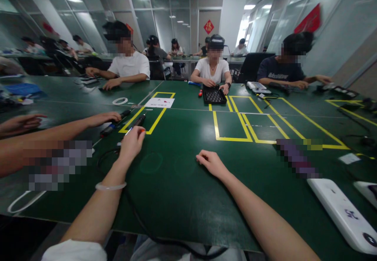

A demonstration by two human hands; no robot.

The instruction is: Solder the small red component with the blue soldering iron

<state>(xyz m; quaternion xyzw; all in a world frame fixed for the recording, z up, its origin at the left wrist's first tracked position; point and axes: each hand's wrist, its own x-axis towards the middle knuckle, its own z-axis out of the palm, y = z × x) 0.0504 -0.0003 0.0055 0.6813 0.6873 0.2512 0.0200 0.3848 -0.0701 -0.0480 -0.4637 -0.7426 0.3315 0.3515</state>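
Observation:
My left hand (132, 143) is over the left part of the green table, with its fingers curled in. A slim dark pen-shaped tool (139, 121) lies right beyond its knuckles, and a small orange spot shows at the fingertips. Whether the fingers grip the tool is hidden by the back of the hand. Lower down and to the right, my right hand (212, 162) rests on the bare tabletop, loosely closed, with nothing visible in it. A white sheet of paper (160, 103) lies beyond my left hand.
Yellow tape outlines (232, 138) mark the table (176, 198). A black cable (138, 216) runs by my left forearm. At the left a neighbour's hand (110, 117) touches a dark tool. A white power bank (338, 210) lies right. Opposite, a person handles a black tray (214, 96).

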